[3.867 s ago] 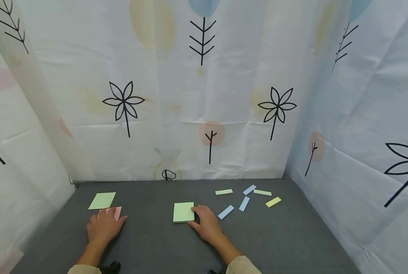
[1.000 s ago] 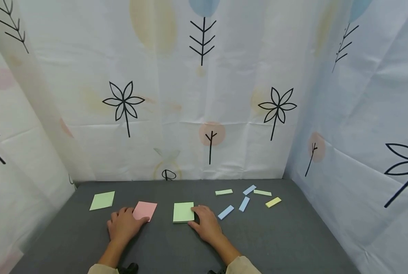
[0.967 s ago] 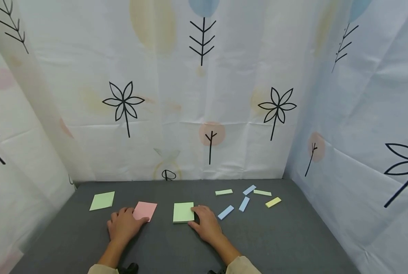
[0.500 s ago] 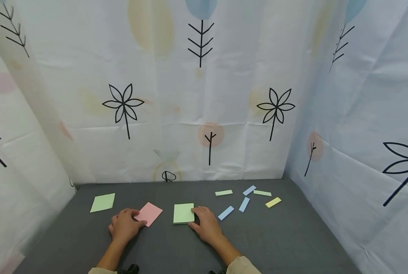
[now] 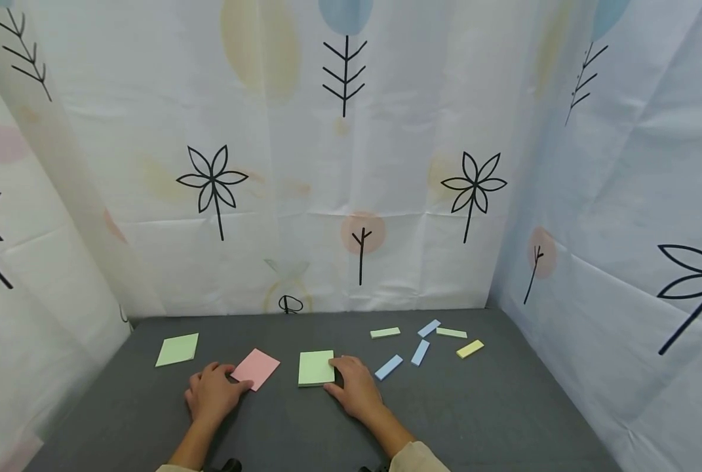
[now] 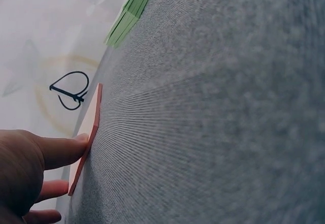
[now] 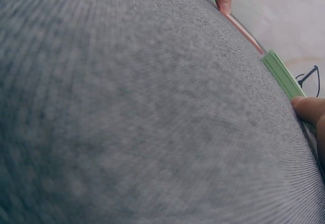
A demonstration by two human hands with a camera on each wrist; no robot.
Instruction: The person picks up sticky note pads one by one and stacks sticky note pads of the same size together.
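My left hand (image 5: 215,393) pinches a pink sticky note pad (image 5: 255,369) by its left corner, thumb and fingers on adjoining edges. The pad lies on the dark table, turned at an angle. In the left wrist view, the thumb touches the rim of this thin pink pad (image 6: 92,125). To its right, my right hand (image 5: 358,390) holds the right side of a green sticky note stack (image 5: 315,368) between thumb and index finger. Several layers show along the edge of the green stack (image 7: 281,74) in the right wrist view. Pink and green are apart.
Another green sticky note pad (image 5: 177,349) lies at the far left. On the right are scattered narrow strips: blue strips (image 5: 389,367), green strips (image 5: 385,332) and a yellow strip (image 5: 470,349). A white patterned curtain (image 5: 303,249) surrounds the dark table (image 5: 474,413).
My left hand has slid the pink pad rightward, away from the far-left green pad, then turned it to an angle. That green pad shifted slightly. The right hand stays on its stack.
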